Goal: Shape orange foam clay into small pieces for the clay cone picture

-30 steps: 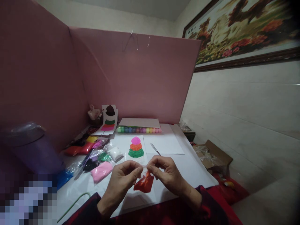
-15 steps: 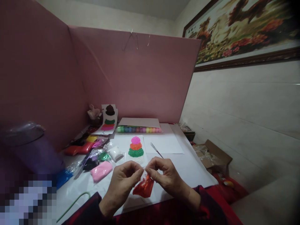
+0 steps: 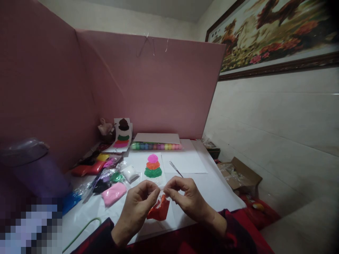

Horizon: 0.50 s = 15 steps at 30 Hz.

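Note:
Close to the front edge of the table, my left hand [image 3: 139,204] and my right hand [image 3: 186,195] face each other, thumbs and forefingers pinched. From their fingertips hangs a small clear bag of orange-red clay [image 3: 161,211]; its top edge is between the two pinches, partly hidden by the fingers. Just beyond lies a sheet with a picture [image 3: 153,172] built of pink, orange and green clay-like layers. A thin metal-looking tool [image 3: 175,168] rests on white paper, its lower end close to my right hand.
Bags of clay lie to the left, among them pink [image 3: 114,194], white [image 3: 129,173] and red [image 3: 88,168]. A second layered picture [image 3: 123,135] leans at the back, beside a strip of coloured pots [image 3: 156,146]. A purple container [image 3: 37,169] stands left; a cardboard box [image 3: 246,174] sits right.
The hanging bag has swung slightly left, and my fingertips are a little farther apart. Both hands keep their pinch.

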### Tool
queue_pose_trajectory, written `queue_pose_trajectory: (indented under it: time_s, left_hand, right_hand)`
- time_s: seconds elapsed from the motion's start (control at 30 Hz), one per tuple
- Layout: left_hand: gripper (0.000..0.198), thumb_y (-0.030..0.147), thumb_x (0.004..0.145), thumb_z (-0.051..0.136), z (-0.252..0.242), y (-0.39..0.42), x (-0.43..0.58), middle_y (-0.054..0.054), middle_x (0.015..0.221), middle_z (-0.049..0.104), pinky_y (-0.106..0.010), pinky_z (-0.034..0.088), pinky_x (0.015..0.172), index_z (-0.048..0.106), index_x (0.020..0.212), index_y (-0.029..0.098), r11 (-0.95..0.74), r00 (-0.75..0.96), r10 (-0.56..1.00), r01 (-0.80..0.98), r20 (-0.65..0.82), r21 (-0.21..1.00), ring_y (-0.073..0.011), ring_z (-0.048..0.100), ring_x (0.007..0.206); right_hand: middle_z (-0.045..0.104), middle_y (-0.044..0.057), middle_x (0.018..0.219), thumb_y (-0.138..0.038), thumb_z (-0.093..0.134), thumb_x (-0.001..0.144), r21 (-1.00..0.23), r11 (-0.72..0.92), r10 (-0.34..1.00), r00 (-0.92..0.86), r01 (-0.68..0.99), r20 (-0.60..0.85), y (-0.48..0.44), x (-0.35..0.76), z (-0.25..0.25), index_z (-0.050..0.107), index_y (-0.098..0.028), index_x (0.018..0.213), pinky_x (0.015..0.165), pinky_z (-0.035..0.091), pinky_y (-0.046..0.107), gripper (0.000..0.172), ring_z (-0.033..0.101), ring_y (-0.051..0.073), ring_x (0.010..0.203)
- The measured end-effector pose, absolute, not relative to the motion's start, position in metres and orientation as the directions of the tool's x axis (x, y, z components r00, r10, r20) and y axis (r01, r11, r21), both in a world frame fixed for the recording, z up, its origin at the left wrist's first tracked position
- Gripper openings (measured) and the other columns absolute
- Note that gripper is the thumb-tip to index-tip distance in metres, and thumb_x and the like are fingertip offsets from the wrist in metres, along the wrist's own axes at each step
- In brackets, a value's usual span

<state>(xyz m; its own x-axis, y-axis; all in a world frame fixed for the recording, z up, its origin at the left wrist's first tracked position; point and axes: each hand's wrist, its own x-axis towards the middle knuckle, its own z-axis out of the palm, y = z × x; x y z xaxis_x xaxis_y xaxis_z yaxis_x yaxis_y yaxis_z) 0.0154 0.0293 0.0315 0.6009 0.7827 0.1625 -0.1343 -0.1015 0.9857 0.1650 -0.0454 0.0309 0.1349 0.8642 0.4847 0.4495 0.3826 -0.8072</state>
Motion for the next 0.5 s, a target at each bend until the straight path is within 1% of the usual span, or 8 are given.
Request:
queue_pose_trajectory:
  time_s: [0.1, 0.23, 0.37, 0.5]
  left_hand:
    - [0.019, 0.029, 0.071, 0.067, 0.0308, 0.0289, 0.0159, 0.002, 0.058, 0.052, -0.019, 0.037, 0.047, 0.058, 0.063, 0.014, -0.097, 0.609, 0.774, -0.157, 0.174, 0.983, -0.0092, 0.046, 0.051]
    - [0.018, 0.031, 0.074, 0.065, 0.0302, 0.0314, 0.0133, 0.001, 0.058, 0.053, -0.019, 0.035, 0.047, 0.06, 0.069, 0.014, -0.067, 0.639, 0.754, -0.153, 0.151, 0.986, -0.0089, 0.044, 0.051]
    - [0.025, 0.032, 0.076, 0.063, 0.0301, 0.0343, 0.0104, 0.002, 0.052, 0.05, -0.019, 0.033, 0.046, 0.057, 0.061, 0.013, -0.113, 0.61, 0.774, -0.126, 0.167, 0.986, -0.0084, 0.041, 0.049]
    - [0.025, 0.033, 0.074, 0.064, 0.0293, 0.0355, 0.0104, 0.0, 0.053, 0.053, -0.02, 0.035, 0.046, 0.06, 0.061, 0.013, -0.124, 0.613, 0.774, -0.099, 0.158, 0.987, -0.0095, 0.043, 0.049]
  right_hand:
    - [0.06, 0.0, 0.061, -0.019, 0.058, 0.081, -0.806, 0.394, 0.864, 0.122, 0.442, 0.489, -0.0459, 0.1661, 0.0305, 0.063, -0.015, 0.071, 0.054, 0.043, 0.022, 0.012, 0.054, 0.012, 0.056]
    - [0.059, 0.0, 0.06, -0.023, 0.058, 0.082, -0.844, 0.382, 0.873, 0.152, 0.376, 0.463, -0.0453, 0.1686, 0.031, 0.063, -0.015, 0.071, 0.047, 0.042, 0.02, 0.014, 0.052, 0.01, 0.05]
    - [0.059, 0.0, 0.061, -0.027, 0.061, 0.08, -0.882, 0.356, 0.89, 0.176, 0.307, 0.42, -0.0433, 0.1693, 0.0303, 0.064, -0.015, 0.074, 0.046, 0.042, 0.02, 0.013, 0.051, 0.01, 0.05]
    - [0.058, -0.001, 0.06, -0.025, 0.062, 0.08, -0.9, 0.331, 0.902, 0.184, 0.284, 0.39, -0.0418, 0.1697, 0.029, 0.062, -0.015, 0.072, 0.045, 0.042, 0.019, 0.013, 0.05, 0.009, 0.05]
